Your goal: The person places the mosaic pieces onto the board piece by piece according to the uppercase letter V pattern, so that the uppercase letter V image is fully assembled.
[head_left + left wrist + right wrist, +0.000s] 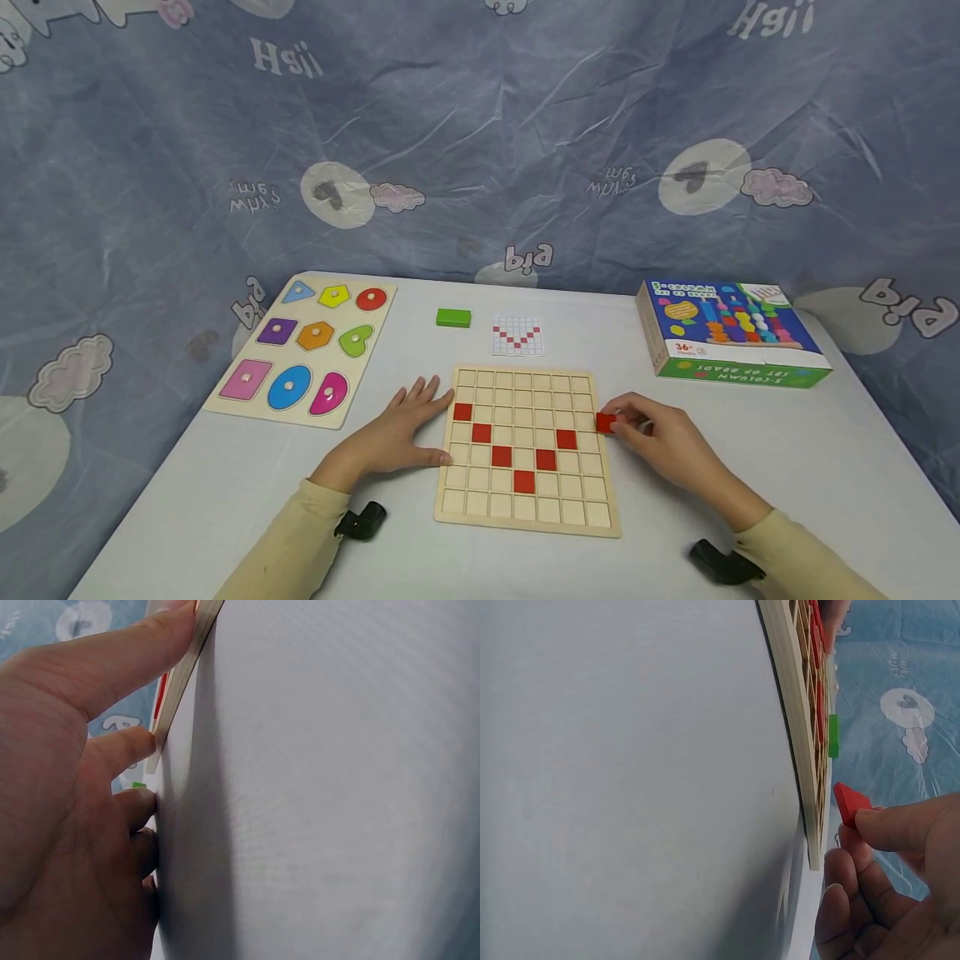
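A square wooden grid board (502,518) lies on the white table, with several red square tiles set in its cells in a V shape. My right hand (667,437) pinches one more red tile (606,423) between thumb and fingers at the board's right edge. In the right wrist view that tile (850,804) is held up beside the board's rim (799,742). With fingers spread, my left hand (393,435) rests against the board's left edge. The left wrist view has the thumb (142,656) and index finger touching the board's side (184,679).
Behind the board lie a green block (453,318) and a pattern card (517,350) with pink squares in a V. At the left is a shape puzzle (300,413) with knobbed pieces. A bead-set box (735,329) stands at the back right, before a blue printed cloth (480,167).
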The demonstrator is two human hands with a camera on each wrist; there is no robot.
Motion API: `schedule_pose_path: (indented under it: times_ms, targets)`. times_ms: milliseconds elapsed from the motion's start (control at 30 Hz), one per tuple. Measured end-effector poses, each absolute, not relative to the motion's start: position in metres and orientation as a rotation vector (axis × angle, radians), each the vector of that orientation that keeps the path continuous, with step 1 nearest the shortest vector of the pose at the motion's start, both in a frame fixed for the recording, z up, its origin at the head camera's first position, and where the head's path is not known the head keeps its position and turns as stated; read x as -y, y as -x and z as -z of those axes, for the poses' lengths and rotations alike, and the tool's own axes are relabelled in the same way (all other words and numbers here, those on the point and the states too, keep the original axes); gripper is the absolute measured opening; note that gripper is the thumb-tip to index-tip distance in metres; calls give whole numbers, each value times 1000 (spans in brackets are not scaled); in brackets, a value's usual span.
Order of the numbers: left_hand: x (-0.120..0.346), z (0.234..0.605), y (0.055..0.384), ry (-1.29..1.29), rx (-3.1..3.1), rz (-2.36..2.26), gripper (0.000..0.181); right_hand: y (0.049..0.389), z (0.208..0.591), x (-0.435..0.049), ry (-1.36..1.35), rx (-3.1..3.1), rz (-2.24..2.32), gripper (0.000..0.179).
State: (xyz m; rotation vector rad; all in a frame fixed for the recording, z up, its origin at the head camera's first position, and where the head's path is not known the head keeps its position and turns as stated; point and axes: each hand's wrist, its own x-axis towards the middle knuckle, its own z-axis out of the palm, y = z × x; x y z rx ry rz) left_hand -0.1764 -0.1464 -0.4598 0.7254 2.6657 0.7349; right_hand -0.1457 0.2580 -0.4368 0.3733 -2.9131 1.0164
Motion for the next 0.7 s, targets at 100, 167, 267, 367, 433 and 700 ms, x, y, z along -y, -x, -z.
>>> schedule_pose_path:
  times_ms: [100,167,267,367,433,700]
  targets:
    - [147,461,177,-727,-2668,-738,98,147,438,-255,-381,2914,-1025,21]
    - [147,461,177,-728,-2668,-739,99,148,439,-252,-390,2914,-1028,21]
    - [147,461,177,-724,-2667,-737,99,149,441,-249,-403,2914,-1036,20]
    - [147,461,176,-713,-2670,-734,99,150,442,-246,-417,2911,-1047,20]
    - [146,460,176,-703,-2671,-726,100,150,442,-245,-424,2906,-1053,21]
    - [147,459,175,-691,-2668,-723,100,153,445,-242,-455,2882,-1037,21]
